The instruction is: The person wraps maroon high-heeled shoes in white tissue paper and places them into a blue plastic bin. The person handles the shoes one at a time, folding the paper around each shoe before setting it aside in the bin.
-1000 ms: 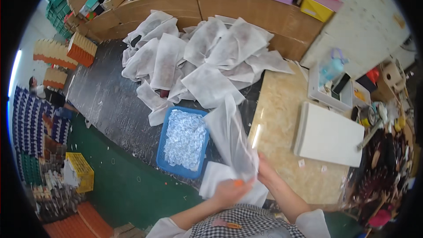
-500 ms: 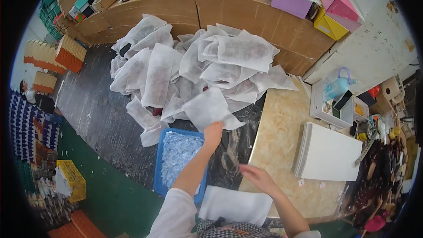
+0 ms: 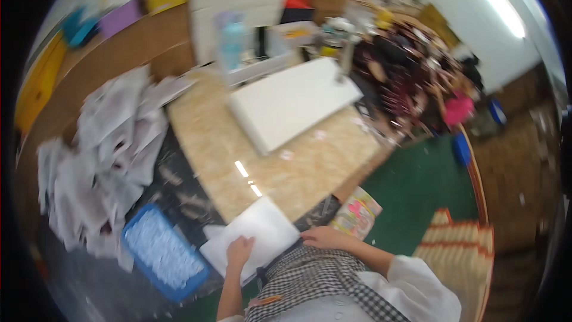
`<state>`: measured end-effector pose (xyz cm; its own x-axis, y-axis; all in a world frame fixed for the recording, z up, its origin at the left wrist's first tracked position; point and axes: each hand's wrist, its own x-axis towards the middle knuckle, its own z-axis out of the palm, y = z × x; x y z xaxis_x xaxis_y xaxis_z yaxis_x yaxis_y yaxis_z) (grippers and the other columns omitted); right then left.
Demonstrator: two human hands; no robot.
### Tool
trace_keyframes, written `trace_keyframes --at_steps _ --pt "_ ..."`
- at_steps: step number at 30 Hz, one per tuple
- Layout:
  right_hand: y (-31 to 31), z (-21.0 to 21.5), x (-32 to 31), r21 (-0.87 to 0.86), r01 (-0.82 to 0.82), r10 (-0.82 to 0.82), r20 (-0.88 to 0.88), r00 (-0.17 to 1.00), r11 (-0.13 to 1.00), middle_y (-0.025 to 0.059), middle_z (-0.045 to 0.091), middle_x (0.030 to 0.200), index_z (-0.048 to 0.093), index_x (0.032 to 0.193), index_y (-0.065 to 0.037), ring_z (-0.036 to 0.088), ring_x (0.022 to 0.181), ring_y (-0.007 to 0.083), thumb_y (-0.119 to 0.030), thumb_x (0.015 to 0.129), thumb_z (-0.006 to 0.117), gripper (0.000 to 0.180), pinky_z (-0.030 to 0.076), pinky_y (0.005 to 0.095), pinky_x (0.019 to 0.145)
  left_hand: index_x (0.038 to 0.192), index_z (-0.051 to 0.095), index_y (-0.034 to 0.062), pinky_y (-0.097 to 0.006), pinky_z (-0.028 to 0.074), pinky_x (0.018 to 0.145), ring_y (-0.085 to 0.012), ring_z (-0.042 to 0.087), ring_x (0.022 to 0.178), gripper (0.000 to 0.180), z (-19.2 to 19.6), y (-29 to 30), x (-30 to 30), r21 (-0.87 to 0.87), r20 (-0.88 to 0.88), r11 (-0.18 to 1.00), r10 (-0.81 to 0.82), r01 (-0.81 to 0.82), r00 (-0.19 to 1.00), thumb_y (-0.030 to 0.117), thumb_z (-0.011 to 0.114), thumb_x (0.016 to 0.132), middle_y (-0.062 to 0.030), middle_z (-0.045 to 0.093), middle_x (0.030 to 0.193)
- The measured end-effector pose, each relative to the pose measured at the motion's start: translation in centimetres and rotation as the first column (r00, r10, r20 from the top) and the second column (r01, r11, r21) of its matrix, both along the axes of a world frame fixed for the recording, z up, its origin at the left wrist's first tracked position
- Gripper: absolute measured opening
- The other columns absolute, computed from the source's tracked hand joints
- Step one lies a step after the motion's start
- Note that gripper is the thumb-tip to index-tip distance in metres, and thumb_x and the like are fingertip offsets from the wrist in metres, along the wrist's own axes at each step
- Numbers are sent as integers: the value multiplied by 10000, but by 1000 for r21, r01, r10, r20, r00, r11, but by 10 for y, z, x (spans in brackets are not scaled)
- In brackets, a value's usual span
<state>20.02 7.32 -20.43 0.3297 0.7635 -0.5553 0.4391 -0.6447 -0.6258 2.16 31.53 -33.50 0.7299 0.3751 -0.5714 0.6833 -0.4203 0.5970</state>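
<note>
A stack of white wrapping sheets [image 3: 268, 226] lies at the table's near edge, against my apron. My left hand [image 3: 239, 253] rests on it, fingers closed on the top sheet, though motion blurs them. At the stack's right corner, close to the apron, is my right hand [image 3: 326, 238]; its fingertips point left and are too smeared to tell whether they grip. Left of the stack stands a blue tray [image 3: 200, 273] filled with small pale-blue packets [image 3: 161, 247]. Beyond the tray, several items wrapped in white sheets [image 3: 113, 137] lie heaped, their contents barely showing through.
A thick white stack [image 3: 298, 104] sits on the tan board [image 3: 208, 131]. Behind it a white box [image 3: 256, 68] holds a light-blue bottle [image 3: 232, 39]. A dark cluttered pile [image 3: 405, 77] is at the far right. Below are green floor [image 3: 417, 173] and slatted tan stacks [image 3: 456, 262].
My view has swung right, so the heap and tray sit further left. My left hand has left the wrapped heap for the white stack. My right hand has come in beside the apron.
</note>
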Motion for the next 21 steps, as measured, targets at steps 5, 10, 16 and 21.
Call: trace_keyframes --at_steps 5,10,16,21 --pt "-63 -9 25 -4 65 -65 -45 997 998 129 659 1019 585 1184 -88 629 917 292 -345 869 551 408 495 380 784 746 550 19 -433 450 589 -354 590 646 437 -3 -11 2 42 122 998 -48 43 991 437 672 771 -155 590 633" --pt "-120 -30 119 -37 48 -49 -11 999 998 150 642 1074 547 1229 -76 616 971 300 -332 890 540 425 481 370 840 807 634 -29 -355 494 499 -257 588 470 421 73 23 22 -96 -217 994 38 -60 975 384 701 762 -131 598 617" --pt "-188 -24 311 -169 -76 102 151 983 983 159 628 1119 529 1264 -82 591 1040 314 -317 868 544 461 463 371 897 714 647 19 -399 472 571 -324 520 543 519 186 21 110 597 -105 781 302 -183 947 522 590 826 -167 589 639" --pt "-252 34 495 93 289 -284 606 743 953 175 651 907 620 1079 -72 633 839 315 -307 817 562 356 504 402 751 891 651 -17 -461 467 733 -394 600 805 609 159 -14 172 667 -253 744 277 -40 927 579 577 793 -232 635 800"
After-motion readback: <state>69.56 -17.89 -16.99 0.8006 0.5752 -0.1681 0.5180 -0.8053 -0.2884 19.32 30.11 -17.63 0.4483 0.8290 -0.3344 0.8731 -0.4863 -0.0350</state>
